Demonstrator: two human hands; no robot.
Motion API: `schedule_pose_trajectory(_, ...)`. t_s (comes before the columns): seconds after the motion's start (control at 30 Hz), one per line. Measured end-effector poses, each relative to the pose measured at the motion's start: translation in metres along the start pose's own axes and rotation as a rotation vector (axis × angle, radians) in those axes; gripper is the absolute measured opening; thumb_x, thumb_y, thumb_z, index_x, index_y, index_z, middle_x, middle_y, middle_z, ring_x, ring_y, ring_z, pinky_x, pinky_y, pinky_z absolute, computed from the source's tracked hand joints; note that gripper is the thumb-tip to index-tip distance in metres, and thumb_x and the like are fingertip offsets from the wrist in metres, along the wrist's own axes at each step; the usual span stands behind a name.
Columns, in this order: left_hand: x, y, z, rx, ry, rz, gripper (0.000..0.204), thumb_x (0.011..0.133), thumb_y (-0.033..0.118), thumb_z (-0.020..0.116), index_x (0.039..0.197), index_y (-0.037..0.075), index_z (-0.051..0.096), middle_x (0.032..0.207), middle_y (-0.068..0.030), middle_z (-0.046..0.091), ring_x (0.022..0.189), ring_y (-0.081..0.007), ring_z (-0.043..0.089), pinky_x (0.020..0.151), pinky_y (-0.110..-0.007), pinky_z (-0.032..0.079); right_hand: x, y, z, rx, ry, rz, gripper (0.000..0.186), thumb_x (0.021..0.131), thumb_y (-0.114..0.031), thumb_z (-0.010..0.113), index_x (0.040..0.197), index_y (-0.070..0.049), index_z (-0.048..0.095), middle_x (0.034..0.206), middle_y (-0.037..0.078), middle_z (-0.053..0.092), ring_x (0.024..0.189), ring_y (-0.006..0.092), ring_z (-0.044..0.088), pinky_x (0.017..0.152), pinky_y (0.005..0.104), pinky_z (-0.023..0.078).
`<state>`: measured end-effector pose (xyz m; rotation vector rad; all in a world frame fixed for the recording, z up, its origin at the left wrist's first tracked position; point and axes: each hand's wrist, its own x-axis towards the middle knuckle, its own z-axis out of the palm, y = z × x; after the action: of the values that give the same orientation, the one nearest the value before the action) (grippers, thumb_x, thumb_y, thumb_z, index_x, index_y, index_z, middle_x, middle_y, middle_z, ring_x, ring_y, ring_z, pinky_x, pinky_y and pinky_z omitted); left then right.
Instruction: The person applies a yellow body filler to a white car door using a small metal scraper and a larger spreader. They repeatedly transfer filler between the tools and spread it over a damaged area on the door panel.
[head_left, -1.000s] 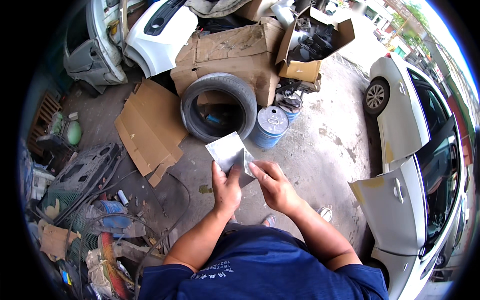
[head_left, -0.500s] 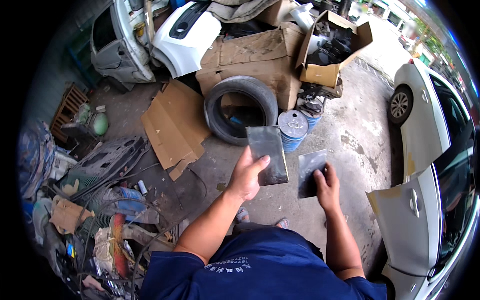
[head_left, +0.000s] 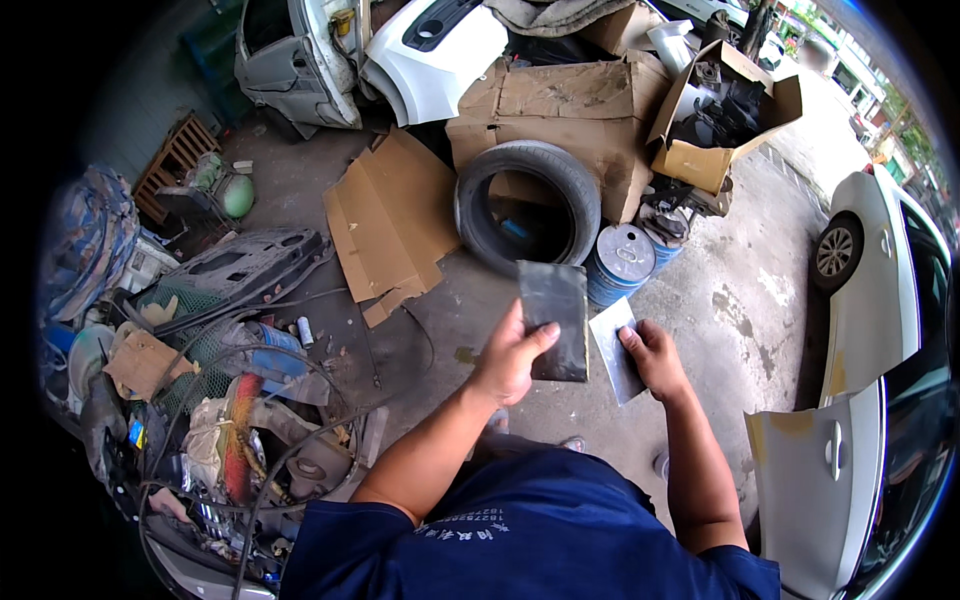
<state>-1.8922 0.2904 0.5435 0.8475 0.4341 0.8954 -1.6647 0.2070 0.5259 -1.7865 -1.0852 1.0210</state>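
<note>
My left hand [head_left: 507,362] is closed around a dark, flat rectangular pad [head_left: 560,310] with a pale edge, the thumb lying across its face. To its right, my right hand [head_left: 656,362] pinches a thin grey sheet [head_left: 612,345] between thumb and fingers. The sheet is tilted and catches the light. A narrow gap separates it from the pad. Both are held up in front of my body, above the concrete floor. What material either is made of I cannot tell.
Ahead lie a black tyre [head_left: 527,205], a blue drum [head_left: 622,262], flattened cardboard [head_left: 392,220] and a box of dark parts [head_left: 727,110]. Cables and scrap parts [head_left: 250,430] crowd the left. A white car with its door [head_left: 815,470] open stands on the right.
My right hand has brought the grey sheet closer to the pad and tilted it, so its face now looks paler. The surroundings have shifted rightward in view.
</note>
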Motion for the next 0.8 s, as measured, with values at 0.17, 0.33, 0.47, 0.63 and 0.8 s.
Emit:
schedule_pose_trajectory(0.17, 0.000, -0.011, -0.036, 0.368, 0.320, 0.284, 0.028, 0.094, 0.004, 0.052, 0.120, -0.001, 0.045, 0.112, -0.0091, 0.059, 0.100, -0.0143, 0.056, 0.089, -0.029, 0.044, -0.020, -0.021, 0.038, -0.356, -0.077, -0.182, 0.041, 0.091, -0.040, 0.061, 0.088, 0.001, 0.055, 0.070, 0.020, 0.061, 0.067, 0.0365, 0.061, 0.062, 0.0422, 0.046)
schedule_pose_trajectory(0.33, -0.007, -0.021, -0.058, 0.782, 0.164, 0.110, 0.023, 0.093, 0.005, 0.054, 0.113, -0.003, 0.049, 0.109, -0.0114, 0.062, 0.098, -0.0155, 0.057, 0.087, -0.029, 0.045, 0.030, -0.039, 0.049, -0.462, 0.099, -0.200, 0.042, 0.089, -0.038, 0.060, 0.090, 0.003, 0.055, 0.084, 0.030, 0.063, 0.084, 0.0462, 0.062, 0.071, 0.0487, 0.049)
schedule_pose_trajectory(0.47, -0.005, -0.023, -0.077, 0.617, 0.150, 0.107, 0.025, 0.091, 0.004, 0.057, 0.114, -0.002, 0.049, 0.109, -0.0101, 0.061, 0.100, -0.0145, 0.056, 0.088, -0.029, 0.044, 0.069, -0.004, 0.032, -0.802, 0.068, 0.024, 0.040, 0.088, -0.035, 0.063, 0.095, 0.003, 0.056, 0.090, 0.028, 0.066, 0.087, 0.0444, 0.064, 0.074, 0.0463, 0.051)
schedule_pose_trajectory(0.63, 0.006, -0.018, -0.091, 0.406, 0.301, 0.077, 0.040, 0.091, 0.001, 0.054, 0.129, -0.003, 0.044, 0.116, -0.0087, 0.058, 0.105, -0.0124, 0.055, 0.092, -0.028, 0.044, 0.039, 0.024, 0.043, -0.387, 0.079, -0.028, 0.049, 0.088, -0.030, 0.065, 0.124, 0.000, 0.051, 0.090, 0.024, 0.066, 0.089, 0.0349, 0.066, 0.077, 0.0420, 0.050)
schedule_pose_trajectory(0.8, 0.032, -0.004, -0.084, 0.004, 0.241, 0.077, 0.045, 0.095, 0.005, 0.049, 0.139, 0.000, 0.040, 0.131, -0.0089, 0.054, 0.118, -0.0178, 0.053, 0.101, -0.033, 0.040, 0.017, -0.011, 0.076, 0.228, 0.000, 0.018, 0.055, 0.094, -0.014, 0.060, 0.145, -0.011, 0.039, 0.104, 0.008, 0.061, 0.087, 0.0096, 0.054, 0.082, 0.0250, 0.045)
